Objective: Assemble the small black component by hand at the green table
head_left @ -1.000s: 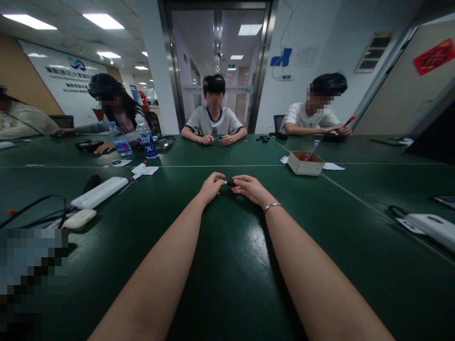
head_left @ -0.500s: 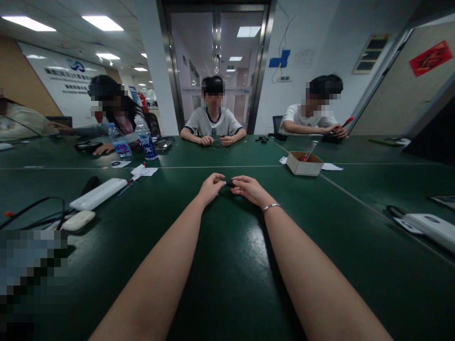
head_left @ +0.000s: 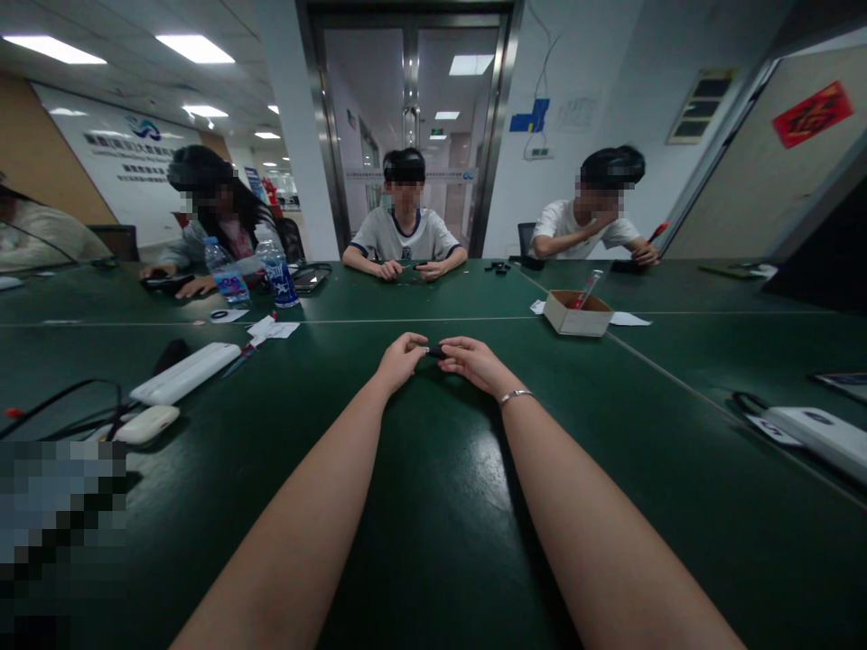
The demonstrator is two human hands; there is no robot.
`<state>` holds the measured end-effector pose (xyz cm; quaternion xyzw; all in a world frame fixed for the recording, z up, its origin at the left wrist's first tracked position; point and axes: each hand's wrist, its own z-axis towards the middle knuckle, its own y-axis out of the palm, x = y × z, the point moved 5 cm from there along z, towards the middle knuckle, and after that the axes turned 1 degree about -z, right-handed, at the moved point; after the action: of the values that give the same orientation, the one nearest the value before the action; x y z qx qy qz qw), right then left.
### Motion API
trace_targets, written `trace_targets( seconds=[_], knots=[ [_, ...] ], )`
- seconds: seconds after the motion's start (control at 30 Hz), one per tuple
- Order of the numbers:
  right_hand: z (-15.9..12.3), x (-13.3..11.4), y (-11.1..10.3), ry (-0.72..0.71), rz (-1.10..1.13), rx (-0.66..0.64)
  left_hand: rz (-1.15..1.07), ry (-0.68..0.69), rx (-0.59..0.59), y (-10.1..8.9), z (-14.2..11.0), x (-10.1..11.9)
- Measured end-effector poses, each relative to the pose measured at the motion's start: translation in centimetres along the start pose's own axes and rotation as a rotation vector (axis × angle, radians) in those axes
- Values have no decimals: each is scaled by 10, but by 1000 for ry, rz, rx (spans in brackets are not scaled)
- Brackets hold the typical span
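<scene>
Close together over the dark green table (head_left: 433,506), my two hands hold a small black cylinder-like piece (head_left: 434,352) between them. A paler, metal-looking bit shows at its left end. The fingertips of my left hand (head_left: 404,357) are closed on that left end. My right hand (head_left: 472,361), with a silver bracelet at the wrist, pinches the black right end. Fingers cover much of the piece, and it is too small to tell its exact kind.
Ahead to the right stands a small open box (head_left: 578,314) with a red-tipped tool. Left lie a white power bank (head_left: 186,373), a white case (head_left: 147,423) and cables. Two bottles (head_left: 277,275) stand beyond. Another white device (head_left: 819,433) is at right. Several people sit around the table.
My hands keep almost the same pose on the black piece. Across the table at right, a person has raised one hand toward the face. The view has shifted slightly.
</scene>
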<state>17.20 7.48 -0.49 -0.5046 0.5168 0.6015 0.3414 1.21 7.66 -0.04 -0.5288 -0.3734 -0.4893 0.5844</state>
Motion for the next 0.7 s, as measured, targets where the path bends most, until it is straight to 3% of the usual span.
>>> trace_targets(
  seconds=[0.7],
  knots=[
    [-2, -1, 2, 4, -4, -25, -16, 14, -57, 3, 2, -5]
  ],
)
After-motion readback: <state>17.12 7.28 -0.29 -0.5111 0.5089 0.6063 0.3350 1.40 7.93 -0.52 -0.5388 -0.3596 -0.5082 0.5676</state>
